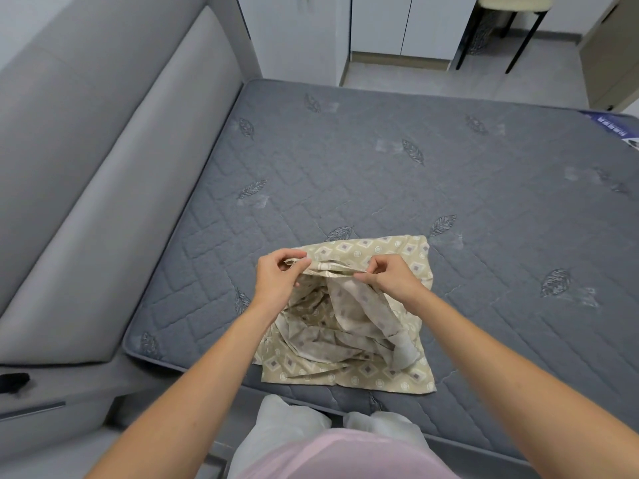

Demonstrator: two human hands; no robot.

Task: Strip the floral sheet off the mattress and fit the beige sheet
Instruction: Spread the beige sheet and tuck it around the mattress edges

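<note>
Head view. Bare grey quilted mattress with stitched leaf motifs, fully exposed across the frame; no floral sheet in view on it. Beige sheet with small diamond and circle print lying as a folded, partly opened bundle on the near edge of the mattress, slightly left of centre, its paler reverse side and loose creased folds showing in the middle. Upper layer of the bundle lifted along a gathered hem.

Left hand curled, thumb and fingertips pinching the raised hem at its left end. Right hand likewise curled, thumb and forefinger pinching the same hem just beside the left hand's hold; both hands raised off the mattress surface, hem stretched between them. Possibly an elasticated edge, though the gathering is too small to confirm. Both forearms bare, reaching in from the bottom of the frame.

Grey padded headboard running along the left side of the mattress, touching its edge. Dark label or printed tag at the far right corner of the mattress. Pink top and white trousers of the person visible at the bottom centre, knees against the near mattress edge. White cabinet doors and black chair legs on the pale tiled floor beyond the far side.
</note>
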